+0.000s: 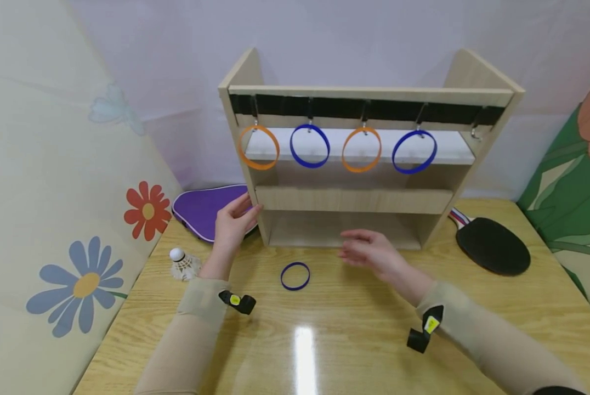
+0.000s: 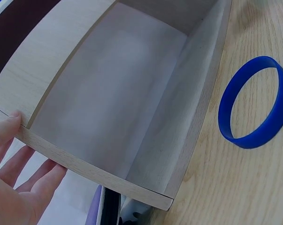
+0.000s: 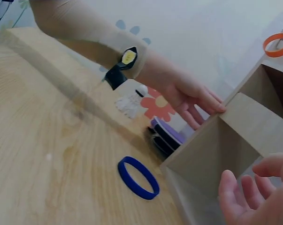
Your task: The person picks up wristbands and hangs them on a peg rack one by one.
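My left hand [image 1: 233, 222] holds the left side panel of a small wooden shelf [image 2: 103, 180], thumb at the front edge and fingers against the outer side. In front of the shelf's lower compartment hovers my right hand [image 1: 371, 253], fingers loosely bent around nothing. On the table between the hands lies a blue wristband [image 1: 295, 276], apart from both; the right wrist view shows this blue band [image 3: 137, 178] too. Along the shelf's black strip, hooks carry an orange band [image 1: 259, 165], a blue band [image 1: 310, 163], another orange band [image 1: 361, 169] and another blue band [image 1: 414, 169]. The rightmost hook [image 1: 475, 133] is bare.
A purple paddle case [image 1: 203, 211] leans beside the shelf's left side, with a white shuttlecock [image 1: 183, 265] in front of it. To the right a black table tennis paddle [image 1: 493, 246] lies on the wooden table [image 1: 364, 340]. Flowered cloths hang at both sides.
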The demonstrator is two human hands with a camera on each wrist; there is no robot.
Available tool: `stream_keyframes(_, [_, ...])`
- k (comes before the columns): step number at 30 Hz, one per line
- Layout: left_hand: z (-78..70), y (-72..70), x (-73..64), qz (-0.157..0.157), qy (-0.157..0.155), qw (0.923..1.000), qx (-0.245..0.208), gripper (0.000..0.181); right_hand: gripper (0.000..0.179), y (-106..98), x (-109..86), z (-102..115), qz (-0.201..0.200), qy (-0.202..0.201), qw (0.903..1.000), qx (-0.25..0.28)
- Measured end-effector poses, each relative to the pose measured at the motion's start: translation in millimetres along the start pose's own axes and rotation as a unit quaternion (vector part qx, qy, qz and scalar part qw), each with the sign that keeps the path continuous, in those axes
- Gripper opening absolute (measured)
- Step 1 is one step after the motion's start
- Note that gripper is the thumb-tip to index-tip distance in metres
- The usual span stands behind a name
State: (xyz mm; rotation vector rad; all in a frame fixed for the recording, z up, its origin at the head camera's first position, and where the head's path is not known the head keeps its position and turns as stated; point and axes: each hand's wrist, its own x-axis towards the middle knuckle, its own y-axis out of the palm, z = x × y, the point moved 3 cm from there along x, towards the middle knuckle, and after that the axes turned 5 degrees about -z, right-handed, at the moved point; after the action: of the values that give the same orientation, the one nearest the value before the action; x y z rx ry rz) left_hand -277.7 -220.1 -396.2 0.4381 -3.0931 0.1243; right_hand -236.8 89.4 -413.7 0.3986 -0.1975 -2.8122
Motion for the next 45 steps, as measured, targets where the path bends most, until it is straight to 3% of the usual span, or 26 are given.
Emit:
stream_keyframes(10, [1.6,1.3,0.7,0.001,-0.004,1.0000,0.000,0.052,0.048,19,1.5,-29,0.029,0.020,0.9990,-0.029])
stream_keyframes(24, [2.6,0.7,1.5,-0.002,-0.009,1.0000,0.001,0.053,0.041,40,12.0,-64,0.004,0.079,0.9959,-0.043])
stream_keyframes(45, [2.8,-0.1,1.8,-0.004,-0.008,1.0000,0.003,0.054,0.042,53,27.5,-73,0.023,0.087,0.9947,-0.051])
